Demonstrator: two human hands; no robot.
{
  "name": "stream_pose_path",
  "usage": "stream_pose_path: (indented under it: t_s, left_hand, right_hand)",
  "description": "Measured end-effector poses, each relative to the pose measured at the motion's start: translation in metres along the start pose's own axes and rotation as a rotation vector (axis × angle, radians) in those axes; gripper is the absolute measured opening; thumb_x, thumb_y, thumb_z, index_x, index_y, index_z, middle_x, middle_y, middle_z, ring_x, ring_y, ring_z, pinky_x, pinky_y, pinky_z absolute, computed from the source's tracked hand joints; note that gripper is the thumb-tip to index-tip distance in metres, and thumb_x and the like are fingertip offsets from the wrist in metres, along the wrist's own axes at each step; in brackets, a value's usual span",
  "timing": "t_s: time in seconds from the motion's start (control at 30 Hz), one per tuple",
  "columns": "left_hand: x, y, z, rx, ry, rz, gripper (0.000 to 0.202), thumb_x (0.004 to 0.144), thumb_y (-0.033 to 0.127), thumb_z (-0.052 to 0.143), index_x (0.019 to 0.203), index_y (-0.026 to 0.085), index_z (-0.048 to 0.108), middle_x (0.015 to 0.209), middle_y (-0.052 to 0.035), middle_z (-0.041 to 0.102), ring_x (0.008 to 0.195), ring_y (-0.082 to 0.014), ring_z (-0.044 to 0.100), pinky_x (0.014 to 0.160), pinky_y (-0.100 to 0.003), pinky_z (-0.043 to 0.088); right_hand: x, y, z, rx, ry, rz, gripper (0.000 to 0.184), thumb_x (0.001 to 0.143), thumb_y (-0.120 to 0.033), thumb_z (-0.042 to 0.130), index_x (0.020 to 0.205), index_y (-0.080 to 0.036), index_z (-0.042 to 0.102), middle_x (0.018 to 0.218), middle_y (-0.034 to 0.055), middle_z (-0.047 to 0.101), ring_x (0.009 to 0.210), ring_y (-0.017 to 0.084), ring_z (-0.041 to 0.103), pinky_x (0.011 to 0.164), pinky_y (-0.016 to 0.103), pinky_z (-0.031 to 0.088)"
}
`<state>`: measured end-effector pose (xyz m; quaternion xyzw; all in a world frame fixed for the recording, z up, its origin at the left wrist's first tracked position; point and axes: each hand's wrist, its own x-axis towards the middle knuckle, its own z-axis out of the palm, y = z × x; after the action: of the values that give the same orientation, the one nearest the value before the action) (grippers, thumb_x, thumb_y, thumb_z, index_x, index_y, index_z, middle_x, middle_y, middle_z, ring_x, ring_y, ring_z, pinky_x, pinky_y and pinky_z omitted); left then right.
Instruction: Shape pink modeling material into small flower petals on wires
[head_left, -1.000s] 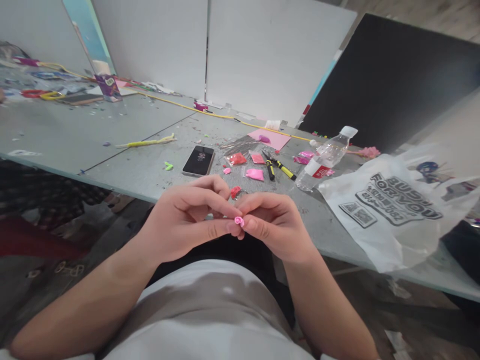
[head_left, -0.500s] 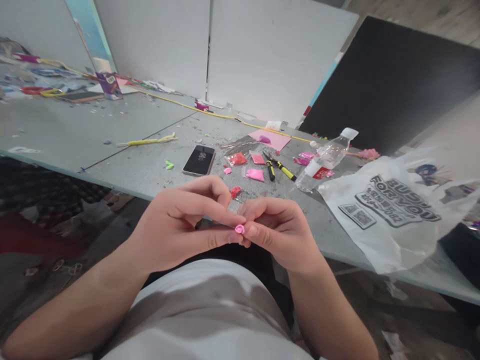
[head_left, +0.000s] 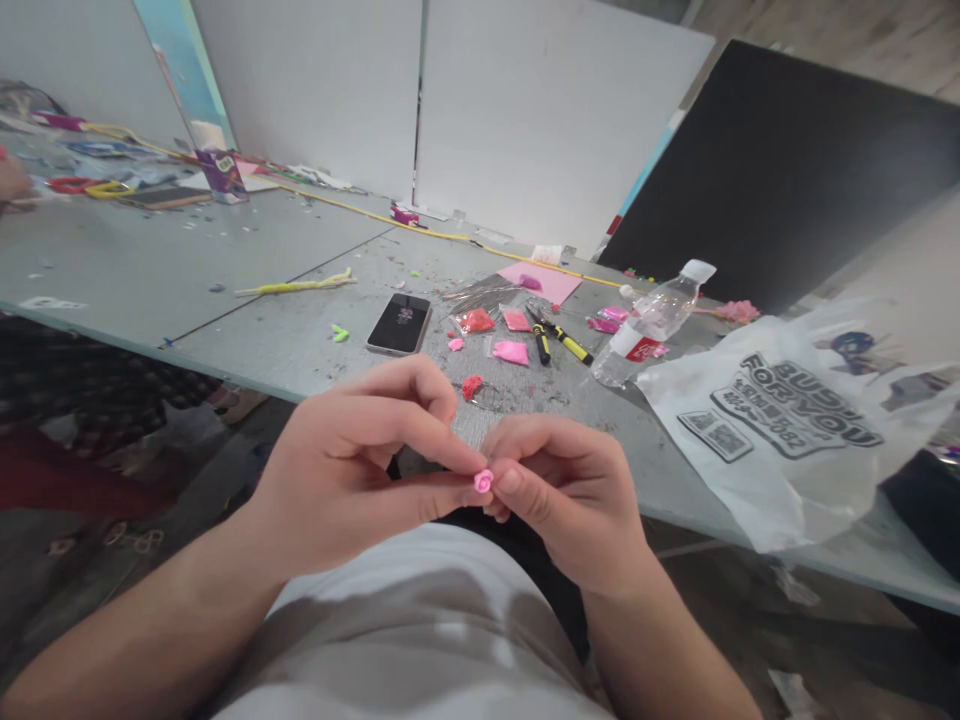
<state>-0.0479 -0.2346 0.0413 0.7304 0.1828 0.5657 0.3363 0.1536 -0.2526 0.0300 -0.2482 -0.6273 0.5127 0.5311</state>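
A small pink clay rose [head_left: 483, 482] with curled petals sits between the fingertips of both hands, just over the table's front edge. My left hand [head_left: 375, 450] pinches it between thumb and forefinger. From the other side, the thumb and forefinger of my right hand [head_left: 566, 490] are closed against it; its other fingers curl underneath, partly hidden. Beyond the hands lies a red clay piece [head_left: 472, 387] with a thin wire. Packets of pink clay [head_left: 511, 352] and red clay [head_left: 475, 320] rest further back, beside a small pink lump [head_left: 455, 344].
A phone [head_left: 399, 323] lies left of the packets. Yellow-and-black pliers [head_left: 559, 338], a plastic bottle [head_left: 645, 325] and a white plastic bag [head_left: 772, 430] are on the right. A yellow twisted stem [head_left: 296, 286] lies left. Another person's hand [head_left: 11, 180] shows at the far left.
Both hands have lowered slightly with the pink clay rose, which now faces up more openly. The red piece behind shows more fully. Another person's hand has appeared at the far left.
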Motion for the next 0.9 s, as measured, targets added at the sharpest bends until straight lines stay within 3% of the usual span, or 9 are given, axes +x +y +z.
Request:
stream_pose_path:
  t_s: [0.47,0.7,0.8,0.9]
  left_hand:
    - [-0.004,-0.001,0.002,-0.042,0.037,-0.013,0.01,0.081,0.022,0.093,0.084,0.029,0.086,0.079,-0.0035,0.058,0.069,-0.0167,0.059,0.056,-0.03,0.051]
    - [-0.005,-0.003,0.002,-0.066,0.033,-0.014,0.011,0.081,0.021,0.093,0.083,0.028,0.085,0.08,-0.0031,0.057,0.071,-0.0168,0.059,0.057,-0.031,0.051]
    - [-0.004,-0.01,0.0,-0.067,0.028,-0.02,0.01,0.083,0.02,0.091,0.085,0.027,0.085,0.08,-0.002,0.056,0.07,-0.0147,0.059,0.058,-0.029,0.051]
    - [0.001,-0.024,-0.003,-0.013,0.019,-0.031,0.007,0.083,0.02,0.09,0.086,0.024,0.085,0.083,-0.0028,0.058,0.071,-0.0132,0.059,0.058,-0.026,0.05]
  right_hand:
    - [-0.004,-0.005,0.013,0.177,0.046,0.188,0.026,0.088,-0.042,0.087,0.078,-0.021,0.075,0.065,0.0014,0.071,0.051,0.012,0.061,0.042,0.022,0.049]
    - [-0.008,-0.006,0.018,0.213,0.113,0.157,0.014,0.09,-0.034,0.086,0.086,-0.023,0.079,0.071,0.0022,0.074,0.053,0.011,0.061,0.042,0.021,0.05]
    - [-0.009,-0.003,0.014,0.151,0.173,0.107,0.007,0.094,-0.029,0.081,0.099,-0.025,0.082,0.075,0.0025,0.075,0.058,0.012,0.064,0.046,0.022,0.053]
    - [-0.005,0.0,0.004,0.083,0.223,0.042,0.01,0.095,-0.021,0.076,0.101,-0.026,0.082,0.082,0.0031,0.077,0.065,0.013,0.068,0.05,0.021,0.055]
